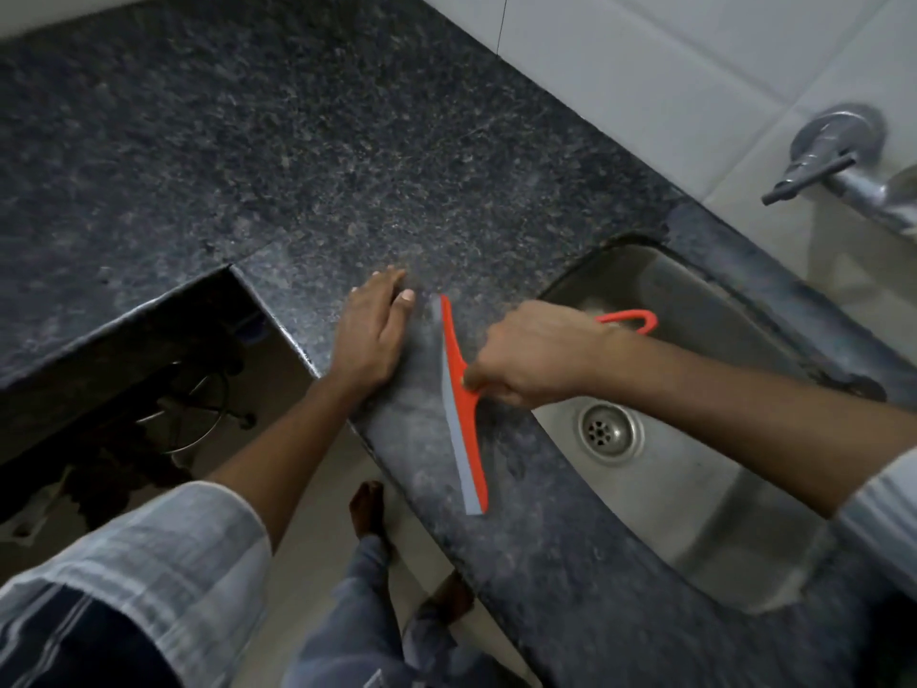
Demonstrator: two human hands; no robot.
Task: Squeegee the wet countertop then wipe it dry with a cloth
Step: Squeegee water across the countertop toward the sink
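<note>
Though partly hidden by right grip [533, 357] clamped around it, squeegee [462, 404] lay on bench [248, 141] beside sink [694, 439]; left grip [369, 335] flat, fingers together.

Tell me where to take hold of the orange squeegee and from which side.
Grip the orange squeegee by its handle, coming from the sink side. The handle juts from the middle of the long blade toward the sink, ending in a loop over the basin, while the blade lies on the countertop. The right hand already holds it there.
</note>
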